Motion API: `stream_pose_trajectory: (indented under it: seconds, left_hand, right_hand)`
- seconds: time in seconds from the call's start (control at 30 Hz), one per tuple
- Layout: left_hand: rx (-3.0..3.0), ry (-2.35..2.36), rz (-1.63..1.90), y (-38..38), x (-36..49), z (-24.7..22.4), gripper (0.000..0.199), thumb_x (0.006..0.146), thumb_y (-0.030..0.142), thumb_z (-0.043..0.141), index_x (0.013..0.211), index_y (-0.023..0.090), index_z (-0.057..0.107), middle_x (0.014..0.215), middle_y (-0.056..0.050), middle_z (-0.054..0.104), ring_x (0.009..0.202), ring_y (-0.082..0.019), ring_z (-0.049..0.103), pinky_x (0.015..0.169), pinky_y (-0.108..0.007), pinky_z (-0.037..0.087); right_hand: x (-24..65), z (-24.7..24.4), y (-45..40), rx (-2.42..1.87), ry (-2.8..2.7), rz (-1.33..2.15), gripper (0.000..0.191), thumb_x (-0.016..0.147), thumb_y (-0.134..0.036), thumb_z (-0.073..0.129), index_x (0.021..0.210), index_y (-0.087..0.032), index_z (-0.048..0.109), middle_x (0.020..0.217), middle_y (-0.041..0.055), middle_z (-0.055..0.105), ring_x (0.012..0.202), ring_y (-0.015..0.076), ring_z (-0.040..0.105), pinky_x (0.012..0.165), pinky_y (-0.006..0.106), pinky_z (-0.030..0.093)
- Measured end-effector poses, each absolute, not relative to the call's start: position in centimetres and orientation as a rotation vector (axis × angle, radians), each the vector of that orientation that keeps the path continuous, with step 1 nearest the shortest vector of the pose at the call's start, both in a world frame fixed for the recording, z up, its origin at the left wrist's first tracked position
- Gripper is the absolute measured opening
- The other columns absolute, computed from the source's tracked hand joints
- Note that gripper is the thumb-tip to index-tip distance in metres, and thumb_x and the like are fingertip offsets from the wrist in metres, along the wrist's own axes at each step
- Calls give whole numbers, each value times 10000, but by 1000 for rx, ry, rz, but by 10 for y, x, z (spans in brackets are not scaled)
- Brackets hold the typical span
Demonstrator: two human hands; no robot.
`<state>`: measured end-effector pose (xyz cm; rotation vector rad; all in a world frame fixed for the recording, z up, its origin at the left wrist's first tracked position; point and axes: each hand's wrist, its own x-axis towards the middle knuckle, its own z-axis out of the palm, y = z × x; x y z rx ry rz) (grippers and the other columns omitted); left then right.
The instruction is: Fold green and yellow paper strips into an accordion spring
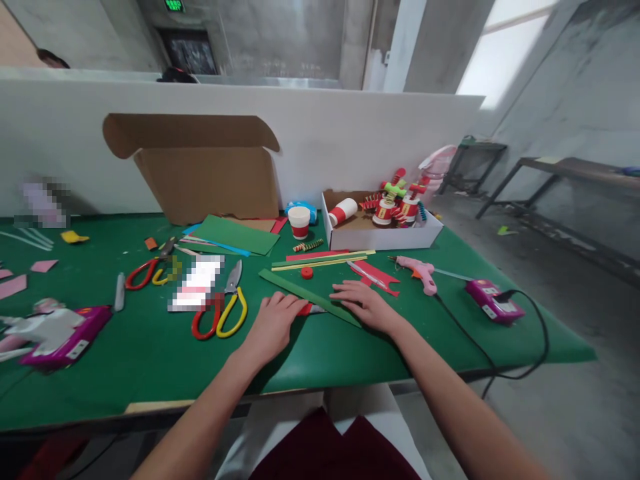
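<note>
Grey walls [295, 40] stand beyond a green table [165, 363] bearing a green strip [311, 295].

Green-covered table [165, 363] is carrying the lot. Green paper strip [314, 298] is lying diagonally near the front edge. Red-and-yellow scissors [231, 288] are resting left of it; pink glue gun [424, 272] is lying right, purple power block [484, 299] sitting further right. Toward the back, paper stack [237, 235], upright cup [300, 223] and open white box [387, 239] are sitting left to right.
</note>
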<state>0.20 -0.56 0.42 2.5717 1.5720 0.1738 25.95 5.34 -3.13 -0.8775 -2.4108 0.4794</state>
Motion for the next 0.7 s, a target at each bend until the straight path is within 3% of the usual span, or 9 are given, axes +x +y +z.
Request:
stream_pose_trajectory:
  seconds: [0.2, 0.7]
  left_hand:
    - [2577, 1591, 246, -6, 2, 1, 413, 901, 79, 361, 1226, 229, 567, 1151, -79, 619, 1012, -240, 459, 819, -383, 355]
    - [2581, 1530, 241, -8, 4, 0, 448, 886, 52, 372, 1239, 241, 573, 1132, -78, 624, 1001, -236, 468, 798, -370, 357]
  right_hand:
    - [262, -29, 46, -954, -2513, 395, 304, 935, -279, 494, 1181, -310, 670, 1297, 61, 627, 1265, 271, 508, 1058, 536, 379]
    - [256, -28, 44, -1075, -2558, 406, 367, 931, -209, 448, 1220, -315, 648, 1354, 33, 586, 1291, 291, 462, 1076, 569, 324]
